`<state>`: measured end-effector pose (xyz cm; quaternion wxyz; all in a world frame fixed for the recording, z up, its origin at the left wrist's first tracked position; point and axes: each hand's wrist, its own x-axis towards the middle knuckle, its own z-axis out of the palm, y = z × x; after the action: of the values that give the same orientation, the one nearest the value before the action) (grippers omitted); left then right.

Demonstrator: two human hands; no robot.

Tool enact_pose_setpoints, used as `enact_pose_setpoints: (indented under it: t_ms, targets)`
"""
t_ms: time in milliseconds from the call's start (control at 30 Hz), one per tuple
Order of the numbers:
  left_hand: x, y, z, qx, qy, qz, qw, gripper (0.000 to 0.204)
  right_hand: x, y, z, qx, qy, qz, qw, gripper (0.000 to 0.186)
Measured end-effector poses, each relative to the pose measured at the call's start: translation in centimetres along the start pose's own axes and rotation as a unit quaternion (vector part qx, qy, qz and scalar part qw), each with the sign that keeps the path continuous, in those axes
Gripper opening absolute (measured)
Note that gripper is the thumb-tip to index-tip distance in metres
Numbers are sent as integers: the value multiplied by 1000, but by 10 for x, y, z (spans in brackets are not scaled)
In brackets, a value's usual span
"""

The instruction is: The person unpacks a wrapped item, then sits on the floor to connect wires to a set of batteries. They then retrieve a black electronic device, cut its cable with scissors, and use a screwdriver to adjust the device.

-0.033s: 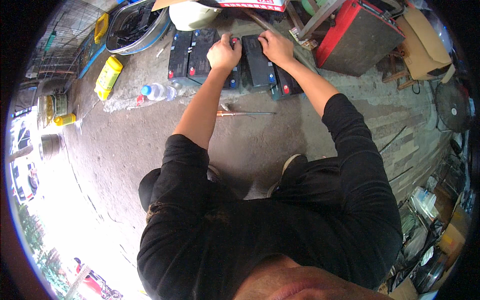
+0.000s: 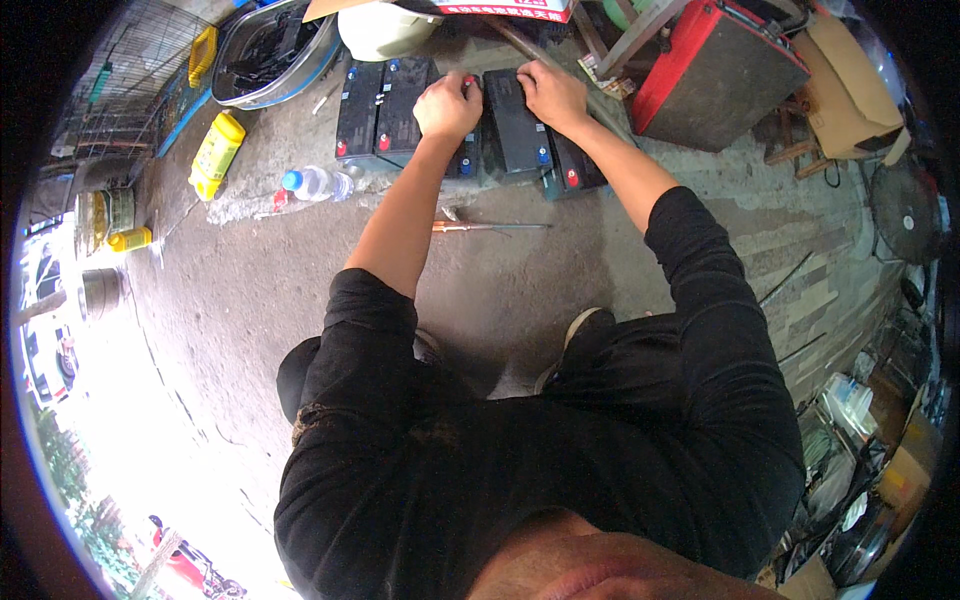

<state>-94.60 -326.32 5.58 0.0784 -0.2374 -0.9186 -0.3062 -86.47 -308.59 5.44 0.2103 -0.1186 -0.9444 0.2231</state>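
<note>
Across the concrete floor (image 2: 480, 275) in front of me, black sealed batteries stand in two groups. On the left, the far-left battery (image 2: 357, 110) and the second battery (image 2: 399, 115) sit side by side, lined up; next to them is the third battery (image 2: 466, 162), mostly behind my left hand (image 2: 448, 107). Past a narrow dark gap, the slanted battery (image 2: 514, 120) overlaps the far-right battery (image 2: 576, 160) in my view; I can't tell whether it rests on it. So, as I judge it, the left group is neatly set, the right one uneven, and I see no leads on the terminals showing.

My left fingers curl over the third battery's far end, by a red terminal (image 2: 470, 80). My right hand (image 2: 557, 97) bends over the slanted battery's far right corner. How firmly either one pinches, I can't tell.

Against the earlier frame, hardly anything differs: the batteries lie alike, my right hand matches, and only my left fingertips look slightly more drawn in.
</note>
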Motion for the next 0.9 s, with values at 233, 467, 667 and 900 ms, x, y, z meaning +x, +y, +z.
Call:
enact_pose_setpoints:
  t_ms: [233, 467, 667, 900]
  targets:
    - [4, 5, -3, 38, -42, -39, 998, 34, 1, -8, -3, -46, 2, 25, 999, 22]
    - [1, 4, -5, 10, -29, -3, 1000, 34, 1, 5, 2, 15, 19, -18, 1000, 26]
    - [2, 1, 0, 26, -42, -42, 998, 34, 1, 3, 5, -10, 34, 13, 999, 26]
    - [0, 7, -2, 4, 6, -12, 1000, 36, 2, 5, 3, -9, 7, 13, 1000, 25]
